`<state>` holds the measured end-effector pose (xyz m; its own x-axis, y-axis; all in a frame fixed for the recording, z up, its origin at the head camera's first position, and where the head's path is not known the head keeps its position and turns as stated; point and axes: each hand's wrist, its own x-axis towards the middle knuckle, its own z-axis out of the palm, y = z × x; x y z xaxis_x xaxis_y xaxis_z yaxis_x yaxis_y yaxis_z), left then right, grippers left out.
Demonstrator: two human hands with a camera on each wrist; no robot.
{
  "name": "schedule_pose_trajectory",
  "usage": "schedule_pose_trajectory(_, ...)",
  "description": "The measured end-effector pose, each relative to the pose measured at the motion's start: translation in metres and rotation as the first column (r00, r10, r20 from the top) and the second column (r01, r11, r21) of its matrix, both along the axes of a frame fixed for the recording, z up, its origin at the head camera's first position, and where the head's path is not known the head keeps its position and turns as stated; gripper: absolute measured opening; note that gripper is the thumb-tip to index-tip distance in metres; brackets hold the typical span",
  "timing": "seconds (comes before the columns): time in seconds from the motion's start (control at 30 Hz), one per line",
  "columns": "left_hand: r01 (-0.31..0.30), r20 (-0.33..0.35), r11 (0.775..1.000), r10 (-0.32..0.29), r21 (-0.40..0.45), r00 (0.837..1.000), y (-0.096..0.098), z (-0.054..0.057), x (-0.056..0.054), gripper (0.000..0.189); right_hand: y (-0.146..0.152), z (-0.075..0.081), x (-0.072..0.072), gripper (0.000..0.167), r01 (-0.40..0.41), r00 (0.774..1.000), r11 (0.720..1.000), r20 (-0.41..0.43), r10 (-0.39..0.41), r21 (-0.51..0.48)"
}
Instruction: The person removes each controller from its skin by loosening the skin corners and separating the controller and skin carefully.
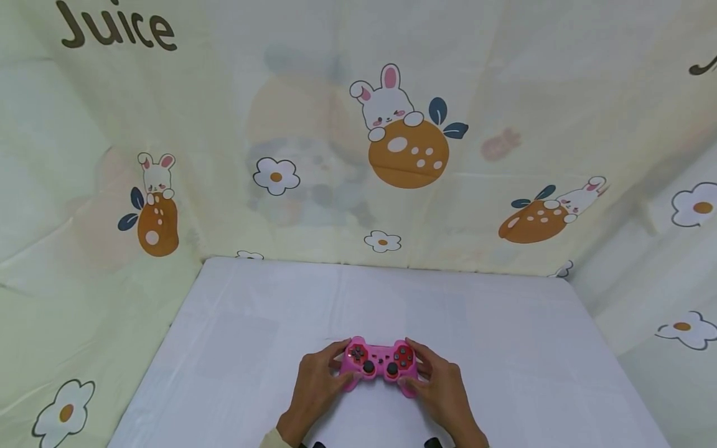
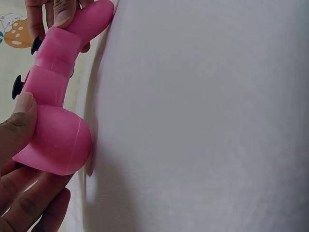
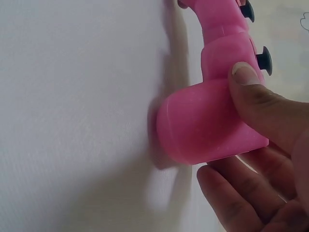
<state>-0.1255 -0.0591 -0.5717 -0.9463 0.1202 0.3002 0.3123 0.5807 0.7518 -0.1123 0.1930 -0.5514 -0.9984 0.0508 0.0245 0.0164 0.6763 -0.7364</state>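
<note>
Holding a pink, two-handled plastic game controller from its two sides, a person has both bare hands over a table covered with smooth white cloth. The left hand is partly closed around the left side of the controller: its thumb lies on the face near the left handle, and its other fingers bend around the outer edge. The right hand has the same kind of grip on the right side, with the thumb pressed just beside the black, round right thumbstick and the fingers curved behind the handle. The controller is about midway between the left and right edges of the table, with its face turned upward and toward the person. In the wrist views its rounded handle ends are very near the table, but I cannot tell whether they touch it. On the face, the black, round left thumbstick stands beside the other one; above them are a dark directional pad on a red ground and a group of dark buttons on red. A pale cream sleeve shows at the left wrist. Behind the table hangs a cream cloth with printed figures, including a white rabbit on an orange fruit and a white flower with a brown centre.
</note>
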Motion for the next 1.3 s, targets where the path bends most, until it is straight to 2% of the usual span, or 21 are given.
schedule_pose_trajectory(0.3,-0.041,-0.065,0.999,0.043,0.035,0.997,-0.003,0.004,0.002,0.062,-0.005,0.001,0.003,0.079,0.011,0.995,0.999,-0.098,-0.016,-0.048)
schedule_pose_trajectory(0.57,-0.074,-0.121,0.995,0.081,0.062,0.989,-0.004,-0.001,0.002,0.065,-0.010,-0.006,0.004,0.080,0.016,0.967,1.000,-0.256,-0.018,-0.009)
schedule_pose_trajectory(0.83,-0.093,-0.186,0.995,0.099,0.040,0.978,-0.005,-0.005,0.000,0.066,-0.013,-0.010,0.007,0.080,0.048,0.952,0.997,-0.305,-0.027,0.061)
schedule_pose_trajectory(1.07,-0.054,-0.148,0.998,0.058,0.035,0.987,-0.009,-0.003,0.000,0.059,-0.010,-0.012,0.006,0.086,0.016,0.957,1.000,-0.290,-0.013,0.006)
schedule_pose_trajectory(1.3,-0.011,-0.067,0.993,0.018,0.116,0.998,-0.012,0.000,0.001,0.055,-0.008,-0.012,0.007,0.087,-0.011,0.973,0.999,-0.231,-0.001,-0.049)
